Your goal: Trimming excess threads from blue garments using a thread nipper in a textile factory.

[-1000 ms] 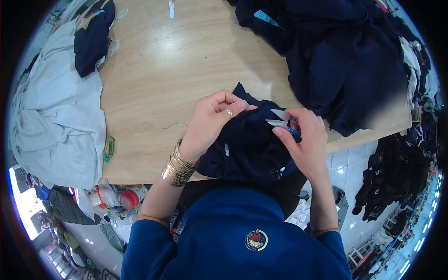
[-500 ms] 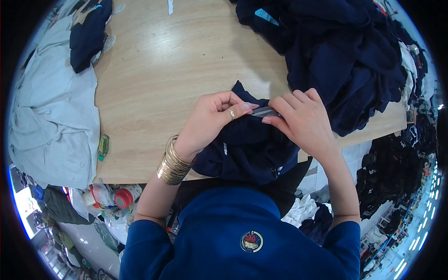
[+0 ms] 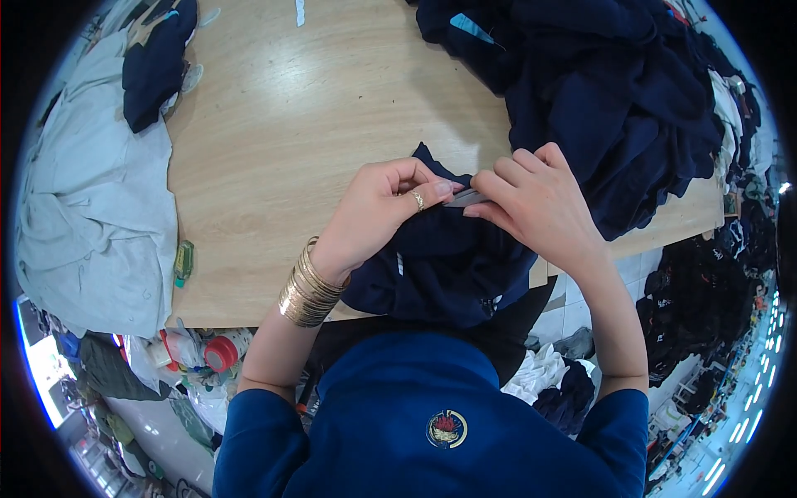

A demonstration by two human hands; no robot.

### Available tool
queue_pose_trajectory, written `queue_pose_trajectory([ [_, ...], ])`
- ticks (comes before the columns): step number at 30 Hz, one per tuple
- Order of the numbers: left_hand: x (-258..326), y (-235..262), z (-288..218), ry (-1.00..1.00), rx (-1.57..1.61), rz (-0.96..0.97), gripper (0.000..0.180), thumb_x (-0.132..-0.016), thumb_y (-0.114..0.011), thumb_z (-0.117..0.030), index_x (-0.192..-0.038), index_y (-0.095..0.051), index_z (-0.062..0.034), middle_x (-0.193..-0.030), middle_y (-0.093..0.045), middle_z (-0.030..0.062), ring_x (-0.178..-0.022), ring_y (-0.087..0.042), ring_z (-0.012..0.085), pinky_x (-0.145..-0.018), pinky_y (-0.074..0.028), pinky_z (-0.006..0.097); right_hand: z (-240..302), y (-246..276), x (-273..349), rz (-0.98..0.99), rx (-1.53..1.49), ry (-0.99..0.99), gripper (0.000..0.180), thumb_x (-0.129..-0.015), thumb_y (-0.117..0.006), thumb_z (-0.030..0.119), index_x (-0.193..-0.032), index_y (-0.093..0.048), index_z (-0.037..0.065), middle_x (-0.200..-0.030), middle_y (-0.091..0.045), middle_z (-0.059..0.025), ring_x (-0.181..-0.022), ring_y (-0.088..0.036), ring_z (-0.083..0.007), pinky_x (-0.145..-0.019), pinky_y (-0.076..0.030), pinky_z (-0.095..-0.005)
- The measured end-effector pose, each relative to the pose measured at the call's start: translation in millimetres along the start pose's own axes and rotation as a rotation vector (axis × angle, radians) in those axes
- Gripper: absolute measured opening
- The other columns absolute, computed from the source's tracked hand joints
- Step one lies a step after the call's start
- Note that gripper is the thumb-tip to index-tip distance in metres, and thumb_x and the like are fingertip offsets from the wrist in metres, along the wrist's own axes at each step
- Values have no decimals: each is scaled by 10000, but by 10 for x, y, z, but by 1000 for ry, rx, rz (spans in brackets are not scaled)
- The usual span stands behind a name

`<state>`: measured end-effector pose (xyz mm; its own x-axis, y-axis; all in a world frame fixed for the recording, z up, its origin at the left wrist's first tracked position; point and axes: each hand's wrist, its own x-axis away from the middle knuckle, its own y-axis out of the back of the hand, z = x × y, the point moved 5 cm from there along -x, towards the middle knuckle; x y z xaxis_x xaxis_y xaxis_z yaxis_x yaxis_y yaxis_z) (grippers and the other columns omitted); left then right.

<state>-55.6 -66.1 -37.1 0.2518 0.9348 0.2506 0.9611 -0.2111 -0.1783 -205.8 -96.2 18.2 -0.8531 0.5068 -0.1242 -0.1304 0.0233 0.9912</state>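
A dark navy garment [image 3: 448,266] lies bunched at the table's near edge, under both hands. My left hand [image 3: 390,195], with a ring and gold bangles, is closed in a pinch on a fold of that garment. Close beside it, my right hand [image 3: 535,199] is closed with thumb and fingertips on a slim grey piece [image 3: 469,197]. This piece spans the small gap between the hands; whether it is a tool or a strip of tape, I cannot tell. A small white label [image 3: 400,264] shows on the garment.
A large pile of navy garments [image 3: 598,91] covers the right of the wooden table [image 3: 290,149]. Pale grey fabric [image 3: 91,199] drapes over the left side, with a green-capped small bottle [image 3: 184,263] beside it. Below the table stands a red-lidded container [image 3: 221,353].
My right hand has tilted slightly, its knuckles rising a little, and less of the grey piece shows. The left hand has shifted slightly to the right, still pinching the garment.
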Motion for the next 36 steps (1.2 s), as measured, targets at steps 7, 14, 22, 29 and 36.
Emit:
queue_pose_trajectory([
  [7,77,220,-85,-105,-97,-153,162,-875,-606,-122,-905,-642,34,-897,-681,105,-840,-626,117,-771,-481,241,-23,18,-5,15,3,-6,250,-853,-579,366,-820,-534,122,-711,-519,-10,-723,-518,-159,-697,-344,-301],
  [14,457,1086,-28,-77,78,-394,130,-867,-613,-120,-852,-635,7,-685,-627,36,-673,-607,104,-694,-486,243,-277,45,278,-72,-24,-187,266,-853,-578,367,-808,-528,110,-664,-488,-26,-650,-496,-176,-648,-337,-303],
  [22,602,993,-135,-79,-990,-456,161,-847,-620,-140,-963,-633,-30,-870,-633,73,-820,-607,181,-782,-469,300,-124,-19,171,-75,-93,-179,294,-838,-588,395,-838,-544,104,-660,-483,-23,-648,-489,-174,-643,-339,-305],
  [29,348,378,-69,-267,-796,-170,185,-809,-654,-148,-968,-639,-57,-1002,-647,73,-984,-581,222,-870,-439,326,91,-40,-58,-92,-108,-104,305,-838,-580,422,-843,-549,119,-693,-530,-18,-692,-534,-169,-660,-349,-304],
  [36,266,405,93,-96,-256,-163,139,-903,-575,-121,-908,-588,17,-888,-666,78,-820,-613,89,-749,-466,218,170,-153,-194,-123,-63,-102,253,-838,-591,389,-821,-544,141,-690,-537,-9,-687,-531,-168,-685,-343,-316],
])
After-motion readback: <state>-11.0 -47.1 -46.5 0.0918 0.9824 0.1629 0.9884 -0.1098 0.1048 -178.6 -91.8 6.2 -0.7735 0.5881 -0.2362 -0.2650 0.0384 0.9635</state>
